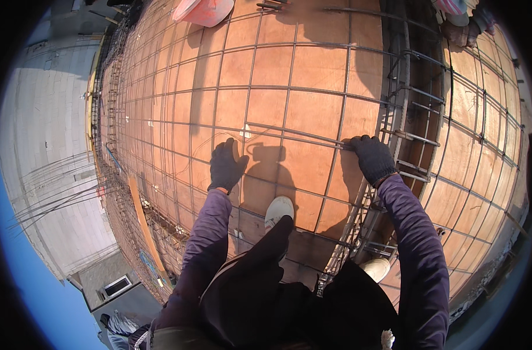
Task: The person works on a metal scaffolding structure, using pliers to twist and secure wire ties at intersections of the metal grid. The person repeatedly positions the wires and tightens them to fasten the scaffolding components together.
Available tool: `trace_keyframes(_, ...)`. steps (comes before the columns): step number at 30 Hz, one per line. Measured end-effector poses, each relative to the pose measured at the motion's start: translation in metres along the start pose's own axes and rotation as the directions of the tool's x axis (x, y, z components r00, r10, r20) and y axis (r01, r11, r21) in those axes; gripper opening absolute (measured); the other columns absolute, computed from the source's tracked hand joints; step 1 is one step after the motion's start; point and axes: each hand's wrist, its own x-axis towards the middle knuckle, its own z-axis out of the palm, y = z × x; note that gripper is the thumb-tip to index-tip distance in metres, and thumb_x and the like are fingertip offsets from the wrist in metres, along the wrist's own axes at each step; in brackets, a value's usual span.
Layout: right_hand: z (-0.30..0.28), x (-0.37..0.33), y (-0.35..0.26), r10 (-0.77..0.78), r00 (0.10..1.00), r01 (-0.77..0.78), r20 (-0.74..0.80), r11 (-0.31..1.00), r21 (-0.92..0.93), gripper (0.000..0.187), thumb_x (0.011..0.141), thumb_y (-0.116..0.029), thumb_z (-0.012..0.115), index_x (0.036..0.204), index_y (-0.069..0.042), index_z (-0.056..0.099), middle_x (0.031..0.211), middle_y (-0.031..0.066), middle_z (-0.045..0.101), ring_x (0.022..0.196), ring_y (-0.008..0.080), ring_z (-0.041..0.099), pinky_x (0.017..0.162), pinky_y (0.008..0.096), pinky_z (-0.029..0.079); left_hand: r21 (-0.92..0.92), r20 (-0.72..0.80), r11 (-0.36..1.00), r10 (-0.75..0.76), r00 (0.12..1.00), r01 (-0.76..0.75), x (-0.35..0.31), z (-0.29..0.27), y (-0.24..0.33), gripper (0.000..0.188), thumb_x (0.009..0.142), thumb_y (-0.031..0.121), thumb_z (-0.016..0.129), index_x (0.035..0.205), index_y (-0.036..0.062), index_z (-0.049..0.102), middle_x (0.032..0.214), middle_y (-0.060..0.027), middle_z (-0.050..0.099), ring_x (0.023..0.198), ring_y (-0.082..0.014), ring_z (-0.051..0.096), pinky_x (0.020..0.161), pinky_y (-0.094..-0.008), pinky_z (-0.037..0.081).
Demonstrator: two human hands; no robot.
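Observation:
My right hand (373,158), in a dark grey glove, is closed round the end of a thin steel rebar (295,135). That rebar runs left from my fingers, close beside a crosswise bar of the rebar grid (289,88). My left hand (227,165), gloved alike, hovers over the grid with thumb and fingers apart and holds nothing. A small white piece (245,131) lies on the plywood just beyond it. Beneath the grid are orange-brown plywood panels (269,64), with my shadow across them.
A beam cage of rebar (403,87) crosses a dark trench on the right. A pink bucket (204,11) stands at the far side. Another person's gloved hand (457,32) shows at the top right. A wooden plank (144,221) lies left. My shoes (279,211) stand among the bars.

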Motion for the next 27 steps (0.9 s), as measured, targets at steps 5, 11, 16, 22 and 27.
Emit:
trace_keyframes(5,-0.009,0.001,-0.005,0.055,0.998,-0.054,0.024,0.997,-0.049,0.032,0.097,-0.012,0.057,0.124,-0.022,0.072,0.108,0.0096,0.07,0.102,0.0325,0.07,0.087,0.0458,0.058,-0.189,0.074,0.969,0.179,0.981,-0.162,0.03,0.042,-0.011,0.043,0.088,0.033,0.074,0.124,0.0077,0.069,0.114,-0.0137,0.071,0.115,-0.0364,0.062,0.096,-0.0485,0.052)
trace_keyframes(11,-0.01,-0.002,-0.008,0.054,0.998,-0.054,-0.031,0.998,-0.02,0.026,0.097,-0.012,0.056,0.117,-0.017,0.073,0.104,0.0124,0.071,0.099,0.0325,0.071,0.084,0.0462,0.059,0.062,0.408,0.937,0.291,0.865,-0.345,-0.02,0.034,-0.052,0.029,0.092,0.02,0.062,0.117,0.0108,0.072,0.114,-0.0131,0.07,0.113,-0.036,0.063,0.098,-0.0475,0.052)
trace_keyframes(16,0.0,-0.006,-0.005,0.096,0.994,-0.103,-0.06,0.987,-0.125,0.022,0.095,-0.015,0.058,0.107,-0.018,0.077,0.095,0.0117,0.074,0.091,0.0322,0.074,0.081,0.0445,0.059,-0.135,0.211,0.979,0.181,0.96,-0.155,-0.022,0.002,-0.01,0.034,0.092,0.019,0.063,0.124,0.0098,0.069,0.121,-0.0149,0.067,0.119,-0.0363,0.061,0.103,-0.0477,0.05)
trace_keyframes(22,0.001,0.002,-0.001,0.157,0.988,-0.153,-0.002,0.961,-0.23,0.021,0.093,-0.014,0.06,0.106,-0.015,0.078,0.09,0.0151,0.076,0.086,0.0346,0.076,0.078,0.0458,0.059,-0.214,0.038,0.892,0.415,0.909,-0.398,0.058,0.015,0.055,0.036,0.092,0.022,0.064,0.125,0.0086,0.069,0.119,-0.0157,0.069,0.115,-0.0382,0.063,0.1,-0.0468,0.05)
trace_keyframes(27,-0.008,-0.014,0.004,0.012,0.995,-0.015,-0.096,1.0,-0.026,0.027,0.095,-0.013,0.059,0.113,-0.018,0.079,0.089,0.0153,0.076,0.083,0.0326,0.076,0.074,0.0438,0.059,-0.193,0.155,0.85,0.52,0.84,-0.491,0.073,0.025,0.06,0.025,0.097,0.026,0.062,0.111,0.0082,0.073,0.106,-0.015,0.071,0.104,-0.0375,0.066,0.092,-0.0467,0.052)
